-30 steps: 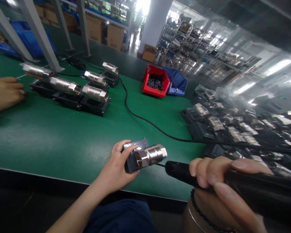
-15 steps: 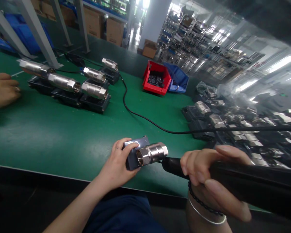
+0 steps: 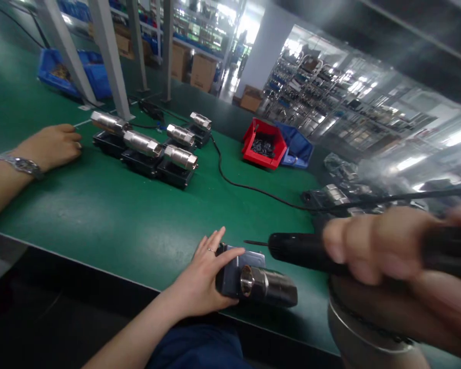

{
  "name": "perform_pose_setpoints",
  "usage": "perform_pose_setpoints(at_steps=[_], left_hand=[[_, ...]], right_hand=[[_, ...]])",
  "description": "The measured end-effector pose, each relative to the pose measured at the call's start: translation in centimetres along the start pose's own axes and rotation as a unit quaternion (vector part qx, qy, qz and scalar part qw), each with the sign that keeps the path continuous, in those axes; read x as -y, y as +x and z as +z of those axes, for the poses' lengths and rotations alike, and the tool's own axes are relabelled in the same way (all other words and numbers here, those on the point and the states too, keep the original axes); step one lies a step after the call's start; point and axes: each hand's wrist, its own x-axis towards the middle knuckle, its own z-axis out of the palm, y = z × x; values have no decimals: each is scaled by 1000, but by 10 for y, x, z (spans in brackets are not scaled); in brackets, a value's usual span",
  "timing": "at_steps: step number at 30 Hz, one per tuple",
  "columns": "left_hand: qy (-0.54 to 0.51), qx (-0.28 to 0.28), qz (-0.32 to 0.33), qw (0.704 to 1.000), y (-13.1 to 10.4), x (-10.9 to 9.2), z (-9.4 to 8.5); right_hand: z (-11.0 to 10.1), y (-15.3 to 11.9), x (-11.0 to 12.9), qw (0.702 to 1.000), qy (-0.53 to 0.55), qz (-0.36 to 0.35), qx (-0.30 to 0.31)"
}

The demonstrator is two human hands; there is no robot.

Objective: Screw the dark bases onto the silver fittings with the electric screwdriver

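So the left hand (image 3: 203,279) is pressed flat-ish against the near-left side of the dark block (image 3: 236,271), fingers half open and spread, thumb along the top edge, steadying it rather than gripping it. The silver connector barrel (image 3: 269,286) sticks out of the block toward the right, lying on the green worktop (image 3: 100,215) near its front edge. The right hand (image 3: 384,246) is wrapped closed round a black electric screwdriver (image 3: 303,249), a bit blurred, with the thin bit tip (image 3: 253,242) hanging just above the block's far edge, not touching as far as I can tell.

My take: keep the block pinned down hard so it can't spin, line the bit up square before pressing, and keep those spread fingers clear of the tip.

Further out, a row of the same blocks with barrels (image 3: 149,151) sits mid-worktop, with another person's hand (image 3: 51,146) resting beside them, a black cable (image 3: 249,188) snakes across, and a red bin (image 3: 264,144) stands further back.
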Motion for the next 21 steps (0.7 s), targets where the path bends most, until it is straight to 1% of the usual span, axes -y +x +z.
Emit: perform_pose_setpoints(at_steps=[2,4,5,9,12,16,21], left_hand=[[11,15,-33,999,0,-1,-1],[5,26,-42,999,1,-2,-3],[0,27,-39,999,1,-3,-4],[-14,16,-16,1000,2,-3,-6],[-19,6,-9,1000,2,-3,-6],[-28,11,-10,999,2,-3,-4],[-18,9,-10,1000,2,-4,1]], right_hand=[[24,12,-10,997,47,-25,63],[36,18,-22,990,70,-24,118],[37,20,-28,989,77,-17,127],[37,20,-41,987,88,15,134],[37,18,-42,986,85,22,144],[37,18,-41,983,76,27,166],[41,26,-44,981,87,34,169]])
